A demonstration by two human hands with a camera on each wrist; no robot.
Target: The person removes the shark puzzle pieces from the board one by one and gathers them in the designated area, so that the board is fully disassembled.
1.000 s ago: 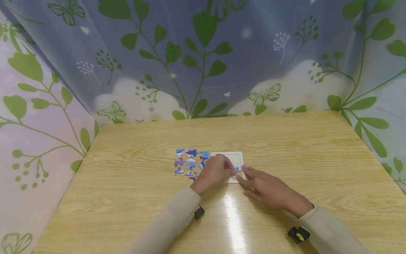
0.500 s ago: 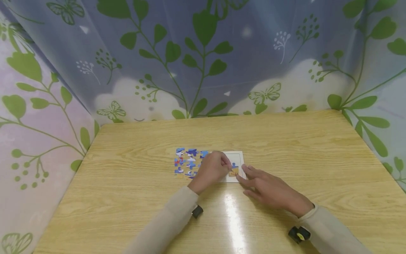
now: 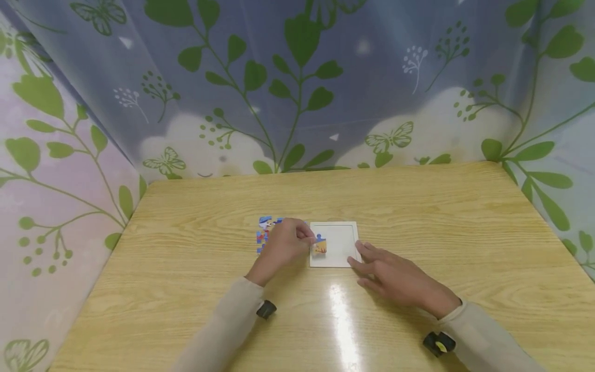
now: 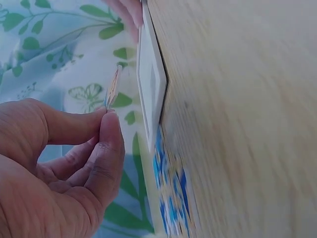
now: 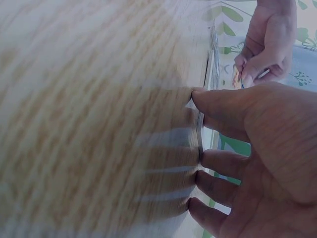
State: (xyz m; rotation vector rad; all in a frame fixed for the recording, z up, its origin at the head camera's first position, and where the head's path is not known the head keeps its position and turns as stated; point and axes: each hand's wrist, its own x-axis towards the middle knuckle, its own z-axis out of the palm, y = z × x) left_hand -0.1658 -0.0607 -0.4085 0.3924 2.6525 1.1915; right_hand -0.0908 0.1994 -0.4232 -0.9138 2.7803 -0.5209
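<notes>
My left hand pinches a jigsaw puzzle piece, blue at its knob and orange-yellow below, between thumb and forefinger. In the left wrist view the piece is held on edge, raised above the table. Under it lies a square white puzzle tray with a low rim and a bare inside. At the tray's lower right corner rests my right hand, its thumb on the rim and its forefinger along the right side. The right wrist view has its other fingertips down on the tabletop.
Loose blue, white and red puzzle pieces lie left of the tray, partly hidden by the left hand. They sit on a wood-grain table. A leaf-patterned curtain hangs behind the table and at both sides.
My left hand has moved left with the puzzle piece, from the tray's lower right corner to its left side, uncovering the inside of the tray. The right hand has stayed put.
</notes>
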